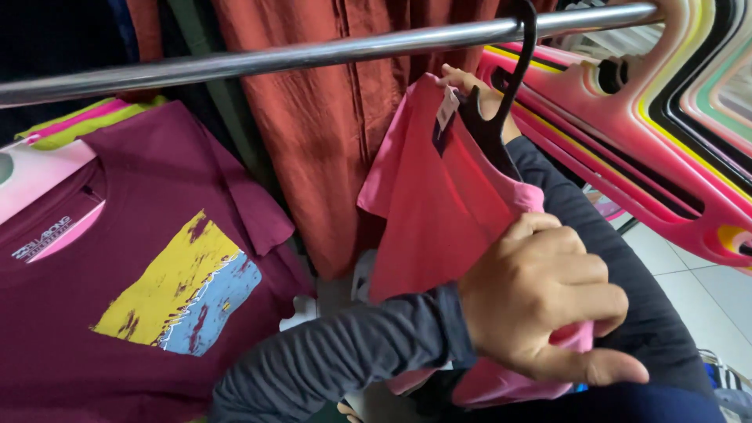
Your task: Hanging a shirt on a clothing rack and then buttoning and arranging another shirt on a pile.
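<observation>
A pink T-shirt (439,211) hangs on a black hanger (489,129) whose hook sits over a metal rail (298,55). My left hand (548,301), in a grey sleeve, reaches across from the lower left and grips the pink fabric at the shirt's lower right side. My right hand (474,88) is up at the collar, fingers closed on the shirt's neck and the hanger's top, just under the rail. A small white tag shows at the collar.
A maroon T-shirt (141,274) with a yellow and blue print hangs at the left. A rust-red garment (329,141) hangs behind the rail. Several pink and multicoloured hangers (666,149) crowd the upper right. White floor tiles (705,290) show at the lower right.
</observation>
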